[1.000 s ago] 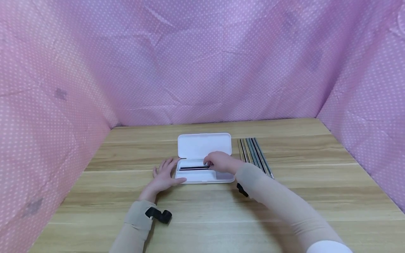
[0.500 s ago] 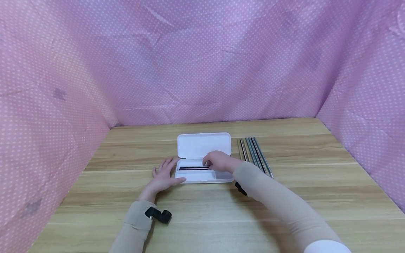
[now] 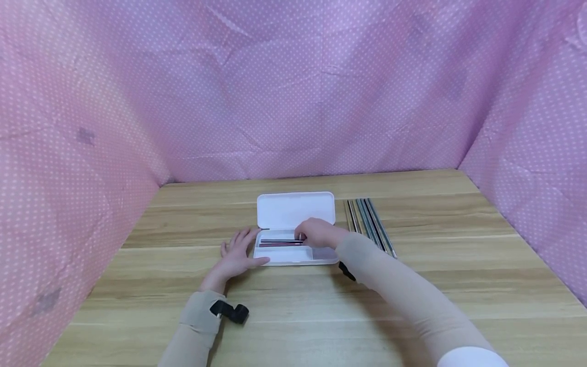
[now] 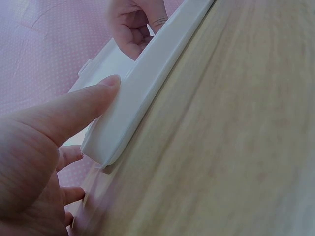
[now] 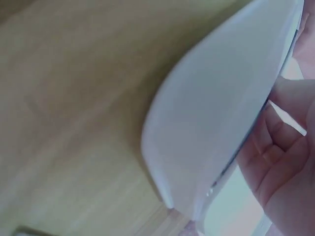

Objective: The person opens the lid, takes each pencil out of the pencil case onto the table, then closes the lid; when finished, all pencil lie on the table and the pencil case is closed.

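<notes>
A white pencil case (image 3: 283, 255) lies open on the table, its lid (image 3: 295, 209) folded back at the far side. Several thin dark and reddish pencils (image 3: 279, 243) lie lengthwise in its tray. My left hand (image 3: 236, 257) spans the case's left end, fingers spread, the straight thumb resting on the near edge. Over the tray, my right hand (image 3: 316, 232) has curled fingers and pinches a pencil. In the right wrist view, a dark pencil (image 5: 241, 147) runs along the case rim by the right hand's fingers (image 5: 256, 157); the fingertips are partly hidden.
To the right of the case, several pencils (image 3: 373, 221) lie side by side on the wooden table (image 3: 284, 316), partly behind the right forearm. Pink dotted cloth (image 3: 293, 102) hangs around the table's back and sides.
The pencils in the tray have shifted slightly at the right hand, and more reddish colour now shows among them. The left hand and the case stay where they were.
</notes>
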Demonstrator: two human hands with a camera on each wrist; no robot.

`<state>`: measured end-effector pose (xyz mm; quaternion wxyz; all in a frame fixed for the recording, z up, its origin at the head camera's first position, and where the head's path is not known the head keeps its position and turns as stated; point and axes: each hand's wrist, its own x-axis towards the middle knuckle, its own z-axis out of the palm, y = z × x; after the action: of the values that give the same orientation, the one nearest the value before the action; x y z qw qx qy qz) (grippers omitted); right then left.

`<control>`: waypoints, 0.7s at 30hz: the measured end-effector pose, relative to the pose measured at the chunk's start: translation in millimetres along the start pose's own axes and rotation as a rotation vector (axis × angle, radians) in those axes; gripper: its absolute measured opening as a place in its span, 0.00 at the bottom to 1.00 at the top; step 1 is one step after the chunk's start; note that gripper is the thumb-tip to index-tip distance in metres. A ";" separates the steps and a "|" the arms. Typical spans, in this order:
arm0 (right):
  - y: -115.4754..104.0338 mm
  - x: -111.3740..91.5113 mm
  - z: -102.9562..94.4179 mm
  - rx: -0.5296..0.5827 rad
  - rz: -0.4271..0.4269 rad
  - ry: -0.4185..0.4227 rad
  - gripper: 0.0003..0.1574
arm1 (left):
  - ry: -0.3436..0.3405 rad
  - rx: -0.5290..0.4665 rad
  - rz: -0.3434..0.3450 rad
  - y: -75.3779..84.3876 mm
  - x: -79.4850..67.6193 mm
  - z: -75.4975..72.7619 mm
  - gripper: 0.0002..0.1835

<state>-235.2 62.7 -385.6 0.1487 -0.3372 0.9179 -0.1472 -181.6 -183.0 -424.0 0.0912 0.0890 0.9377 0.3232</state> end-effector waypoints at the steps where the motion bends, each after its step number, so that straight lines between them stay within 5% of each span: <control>1: 0.3 -0.5 0.0 0.006 -0.001 -0.006 0.10 | 0.005 -0.004 0.005 0.7 -0.8 -0.2 0.46; 6: 1.4 -3.4 -0.6 0.035 -0.018 0.014 0.11 | 0.032 -0.016 0.036 3.2 -3.7 -1.6 0.47; 21: 5.8 -4.9 -1.0 0.142 0.007 0.037 0.12 | -0.007 0.014 -0.019 1.2 0.3 -1.0 0.46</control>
<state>-235.3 70.3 -386.0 0.1558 -0.3197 0.9089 -0.2179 -182.0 -182.6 -422.5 0.0967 0.0820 0.9404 0.3156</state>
